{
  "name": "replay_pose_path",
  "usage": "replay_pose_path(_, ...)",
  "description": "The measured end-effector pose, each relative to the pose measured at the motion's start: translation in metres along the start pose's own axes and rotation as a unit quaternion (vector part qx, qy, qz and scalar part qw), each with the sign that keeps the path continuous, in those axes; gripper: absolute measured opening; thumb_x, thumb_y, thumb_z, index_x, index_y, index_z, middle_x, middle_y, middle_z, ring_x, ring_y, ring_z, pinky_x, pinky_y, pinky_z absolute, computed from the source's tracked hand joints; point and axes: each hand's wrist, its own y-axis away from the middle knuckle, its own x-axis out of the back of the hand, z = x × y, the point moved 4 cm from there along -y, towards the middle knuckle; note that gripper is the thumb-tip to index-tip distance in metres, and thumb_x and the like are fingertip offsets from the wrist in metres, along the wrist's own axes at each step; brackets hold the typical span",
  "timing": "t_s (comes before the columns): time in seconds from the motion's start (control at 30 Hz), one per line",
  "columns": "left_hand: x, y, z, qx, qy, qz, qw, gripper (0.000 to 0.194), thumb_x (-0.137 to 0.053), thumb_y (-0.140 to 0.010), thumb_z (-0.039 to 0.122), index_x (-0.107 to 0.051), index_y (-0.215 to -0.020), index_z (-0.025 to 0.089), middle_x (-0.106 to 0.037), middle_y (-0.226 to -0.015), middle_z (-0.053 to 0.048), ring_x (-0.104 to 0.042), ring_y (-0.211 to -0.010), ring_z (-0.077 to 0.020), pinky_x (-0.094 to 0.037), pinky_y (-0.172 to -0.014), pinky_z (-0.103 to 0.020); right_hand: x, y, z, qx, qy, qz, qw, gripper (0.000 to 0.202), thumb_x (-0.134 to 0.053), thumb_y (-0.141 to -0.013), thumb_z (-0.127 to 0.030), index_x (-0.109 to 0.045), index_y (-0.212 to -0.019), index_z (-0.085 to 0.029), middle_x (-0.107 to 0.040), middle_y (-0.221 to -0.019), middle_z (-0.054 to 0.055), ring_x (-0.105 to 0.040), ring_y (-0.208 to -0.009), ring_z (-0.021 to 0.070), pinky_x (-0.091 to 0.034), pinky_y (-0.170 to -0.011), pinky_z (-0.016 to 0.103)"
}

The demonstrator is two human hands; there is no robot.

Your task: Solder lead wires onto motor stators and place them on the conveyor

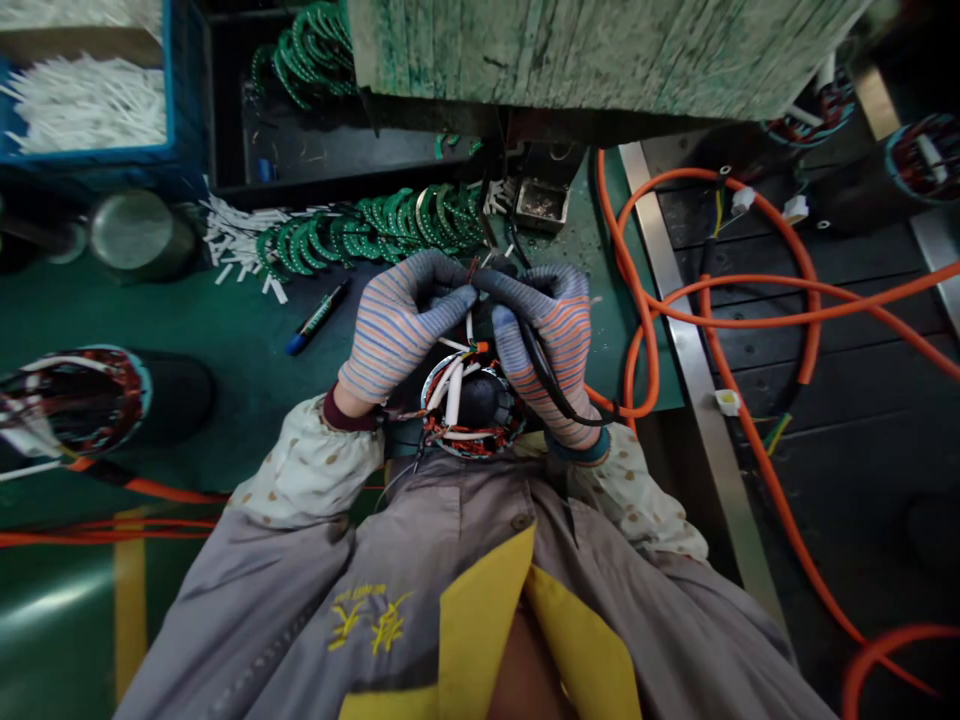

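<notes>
Both my hands wear striped knit gloves and meet above a motor stator (517,425) with red windings and white sleeves, close to my lap. My left hand (409,325) is closed in a pinch on a thin wire lead whose reddish-brown end shows at the fingertips. Beside it, my right hand (551,340) has its fingers closed round a black cable (544,375), which curves down over the palm towards the wrist. The exact grip points are partly hidden by the fingers. Just below the fingertips, a white sleeve (454,395) stands up out of the stator.
Green curved pieces (375,230) and short white tubes (240,240) lie behind my hands. A blue marker (316,318) lies to the left, near another stator (112,400). A small metal tray (542,205) sits beyond. Orange cable (645,300) loops over the right side. A blue bin (184,90) holds white tubes.
</notes>
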Motion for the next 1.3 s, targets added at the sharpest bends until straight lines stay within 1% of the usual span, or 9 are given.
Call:
replay_pose_path(0.13,-0.001,0.0,0.001,-0.003,0.021,0.003,1.0,0.027,-0.083,-0.106,0.052,-0.081,-0.104,0.025,-0.087,-0.104,-0.004,-0.081,-0.098,-0.0249,-0.068,-0.093,-0.036,-0.004,-0.006,0.001,-0.051,0.01,-0.027,0.998,0.042,-0.07,-0.116,-0.033,-0.089,-0.153,-0.035,-0.075,-0.137,0.015,-0.074,-0.136,0.0423,-0.064,-0.125,0.062)
replay_pose_path(0.27,0.001,0.0,0.0,-0.007,0.022,-0.012,1.0,0.029,-0.082,-0.104,0.053,-0.081,-0.105,0.024,-0.087,-0.104,-0.004,-0.081,-0.096,-0.0255,-0.068,-0.092,-0.036,-0.001,-0.002,-0.003,0.001,-0.011,0.034,0.999,0.039,-0.067,-0.113,-0.03,-0.095,-0.14,-0.026,-0.077,-0.127,0.017,-0.076,-0.123,0.0398,-0.067,-0.112,0.062)
replay_pose_path(0.4,0.002,0.001,0.001,0.0,0.008,-0.027,1.0,0.034,-0.081,-0.107,0.058,-0.083,-0.106,0.024,-0.086,-0.103,-0.005,-0.08,-0.095,-0.0262,-0.068,-0.09,-0.036,-0.001,0.002,0.0,-0.002,0.002,0.038,0.999,0.038,-0.068,-0.113,-0.033,-0.096,-0.138,-0.028,-0.078,-0.124,0.015,-0.075,-0.118,0.038,-0.066,-0.109,0.06)
replay_pose_path(0.53,0.003,0.002,0.005,-0.011,-0.033,-0.012,0.999,0.03,-0.082,-0.106,0.053,-0.082,-0.103,0.023,-0.084,-0.1,-0.004,-0.078,-0.095,-0.0249,-0.066,-0.09,-0.035,-0.008,0.0,0.004,-0.024,0.031,0.005,0.999,0.042,-0.073,-0.111,-0.033,-0.092,-0.149,-0.028,-0.077,-0.13,0.017,-0.073,-0.123,0.0427,-0.065,-0.116,0.065)
replay_pose_path(0.73,0.001,0.003,0.009,-0.02,-0.056,-0.007,0.998,0.024,-0.082,-0.105,0.047,-0.084,-0.106,0.023,-0.084,-0.097,-0.003,-0.077,-0.091,-0.0245,-0.065,-0.087,-0.034,-0.013,-0.001,0.005,-0.004,0.053,0.039,0.998,0.047,-0.074,-0.107,-0.038,-0.092,-0.149,-0.029,-0.075,-0.131,0.018,-0.072,-0.122,0.0476,-0.064,-0.113,0.079)
replay_pose_path(0.9,0.001,0.003,0.008,-0.024,-0.035,-0.011,0.999,0.028,-0.08,-0.107,0.05,-0.086,-0.108,0.023,-0.086,-0.102,-0.003,-0.078,-0.094,-0.0249,-0.066,-0.091,-0.035,-0.008,0.0,0.005,-0.031,0.015,0.006,0.999,0.038,-0.079,-0.111,-0.036,-0.092,-0.146,-0.026,-0.078,-0.133,0.019,-0.075,-0.13,0.048,-0.064,-0.121,0.074)
replay_pose_path(1.03,0.002,0.003,0.002,-0.003,-0.042,-0.004,0.999,0.032,-0.079,-0.111,0.055,-0.085,-0.107,0.024,-0.086,-0.102,-0.004,-0.077,-0.095,-0.025,-0.065,-0.091,-0.035,-0.003,0.002,0.005,-0.032,0.021,0.011,0.999,0.036,-0.07,-0.116,-0.037,-0.094,-0.14,-0.025,-0.078,-0.13,0.02,-0.076,-0.122,0.0449,-0.066,-0.113,0.07)
replay_pose_path(1.13,0.003,0.004,0.004,-0.022,-0.088,0.01,0.996,0.024,-0.081,-0.111,0.048,-0.084,-0.107,0.025,-0.084,-0.1,-0.003,-0.077,-0.095,-0.0258,-0.064,-0.094,-0.038,-0.003,0.006,0.007,-0.029,0.029,0.015,0.999,0.037,-0.067,-0.116,-0.036,-0.093,-0.14,-0.025,-0.077,-0.124,0.017,-0.074,-0.117,0.0397,-0.066,-0.11,0.064)
replay_pose_path(1.3,0.0,-0.002,0.018,-0.077,-0.279,-0.024,0.957,0.011,-0.086,-0.107,0.032,-0.086,-0.109,0.02,-0.08,-0.127,-0.012,-0.076,-0.13,-0.0387,-0.061,-0.121,-0.052,-0.007,0.009,0.014,0.004,0.102,-0.016,0.995,0.033,-0.067,-0.108,-0.035,-0.096,-0.123,-0.027,-0.077,-0.115,0.013,-0.071,-0.107,0.0338,-0.065,-0.101,0.055)
